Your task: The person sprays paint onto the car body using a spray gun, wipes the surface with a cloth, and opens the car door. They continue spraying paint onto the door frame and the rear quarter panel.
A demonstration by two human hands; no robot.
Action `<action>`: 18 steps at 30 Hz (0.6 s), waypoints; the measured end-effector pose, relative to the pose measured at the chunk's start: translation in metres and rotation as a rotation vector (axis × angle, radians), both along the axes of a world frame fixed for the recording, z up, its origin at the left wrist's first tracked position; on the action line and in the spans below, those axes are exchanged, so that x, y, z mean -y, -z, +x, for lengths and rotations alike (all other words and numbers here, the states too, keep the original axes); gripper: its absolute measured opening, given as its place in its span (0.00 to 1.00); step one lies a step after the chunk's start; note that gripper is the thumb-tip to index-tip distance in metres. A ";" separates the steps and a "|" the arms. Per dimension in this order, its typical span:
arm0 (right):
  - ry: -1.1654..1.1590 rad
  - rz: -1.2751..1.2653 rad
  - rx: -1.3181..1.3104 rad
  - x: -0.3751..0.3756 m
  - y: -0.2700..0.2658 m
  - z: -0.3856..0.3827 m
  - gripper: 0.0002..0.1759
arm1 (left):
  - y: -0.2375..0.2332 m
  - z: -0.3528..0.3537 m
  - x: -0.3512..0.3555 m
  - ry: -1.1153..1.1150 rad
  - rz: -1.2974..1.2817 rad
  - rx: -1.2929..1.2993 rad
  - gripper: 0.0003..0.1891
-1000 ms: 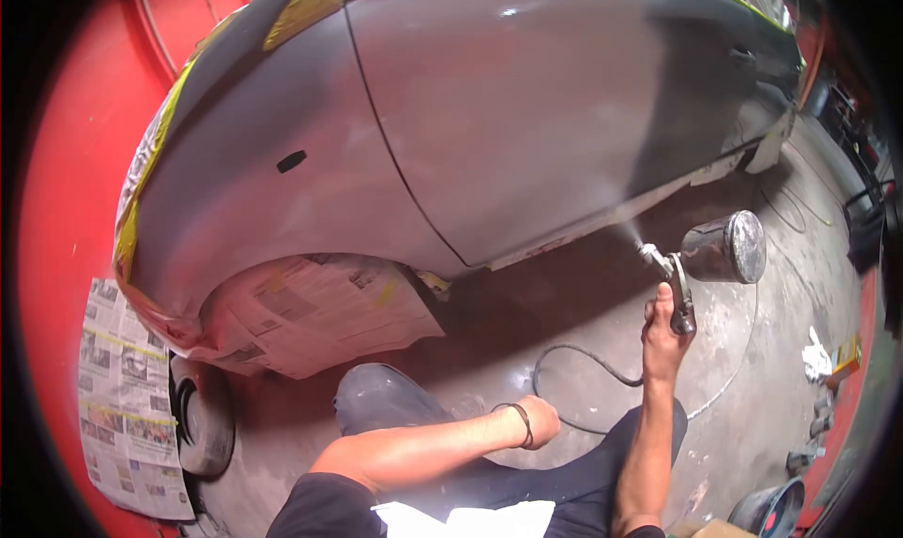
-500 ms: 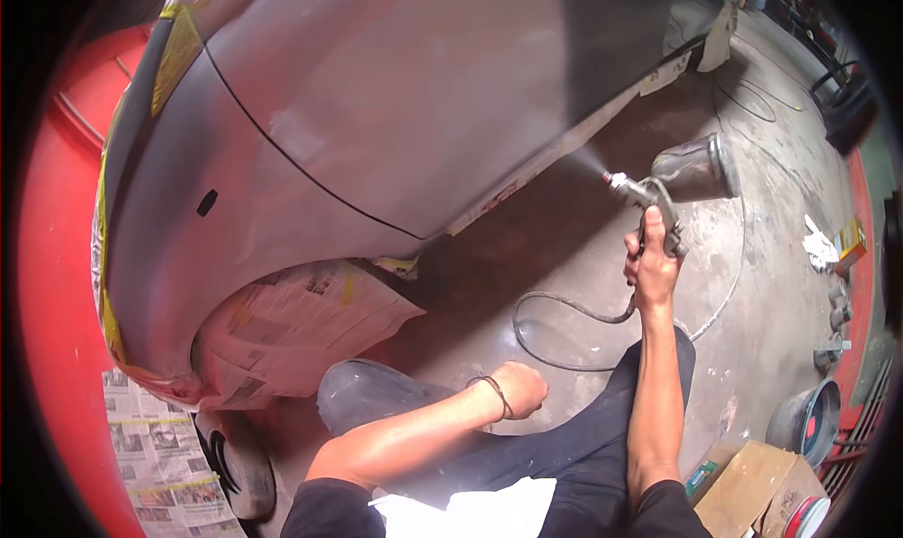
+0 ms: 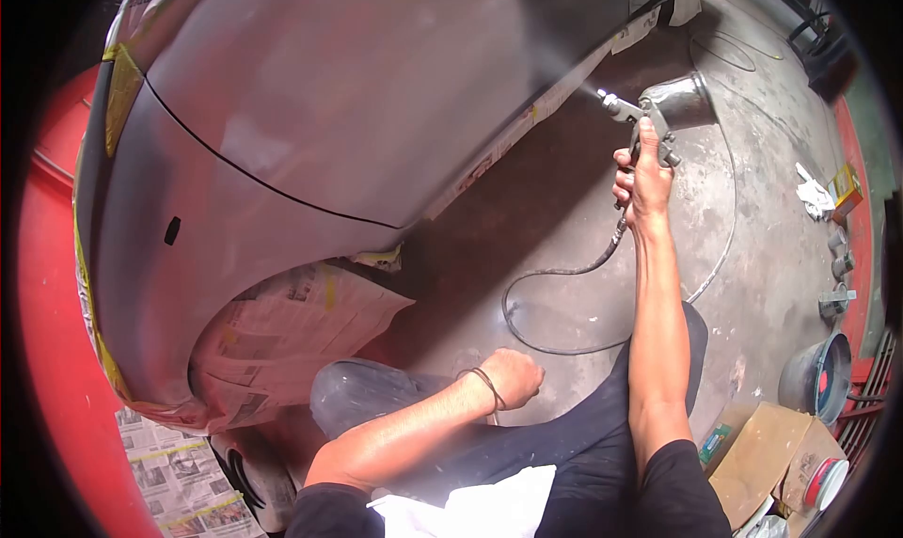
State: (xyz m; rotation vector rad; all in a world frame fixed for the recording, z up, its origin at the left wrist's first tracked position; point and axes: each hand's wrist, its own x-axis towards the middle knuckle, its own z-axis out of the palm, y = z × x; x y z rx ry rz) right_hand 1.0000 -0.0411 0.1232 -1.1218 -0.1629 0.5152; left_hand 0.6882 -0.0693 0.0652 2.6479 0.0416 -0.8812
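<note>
My right hand is stretched out and grips a metal spray gun with a cup on top. Its nozzle points at the lower edge of the grey car body, and a faint mist leaves the tip. A black air hose loops from the gun down across the concrete floor. My left hand is closed in a fist near my knee, with a dark band on the wrist, holding nothing that I can see.
Newspaper masks the wheel arch, and yellow tape runs along the body edges. More newspaper lies by the red wall. A bucket, a cardboard box and a tin sit at the right.
My right arm has reached farther out and up along the car's lower edge with the spray gun. The view has tilted with it. My left fist has stayed near my knee.
</note>
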 end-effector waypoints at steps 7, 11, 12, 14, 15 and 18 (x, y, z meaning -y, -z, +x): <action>0.031 -0.084 -0.037 -0.020 0.050 0.006 0.26 | -0.001 -0.002 0.003 0.001 -0.010 0.058 0.15; 0.008 -0.078 -0.021 -0.018 0.056 0.005 0.26 | 0.000 0.002 0.003 0.015 -0.005 0.056 0.14; 0.014 -0.088 -0.018 -0.016 0.059 0.004 0.26 | 0.000 0.003 0.004 0.026 -0.005 0.038 0.14; 0.025 -0.146 0.126 -0.014 0.071 0.005 0.26 | -0.001 0.007 0.004 0.045 -0.001 0.000 0.14; 0.027 -0.173 0.201 -0.012 0.076 0.006 0.26 | 0.001 0.007 0.004 0.052 -0.005 0.014 0.14; -0.042 -0.364 0.376 0.001 0.109 0.013 0.24 | 0.008 0.005 0.009 0.052 -0.027 0.049 0.12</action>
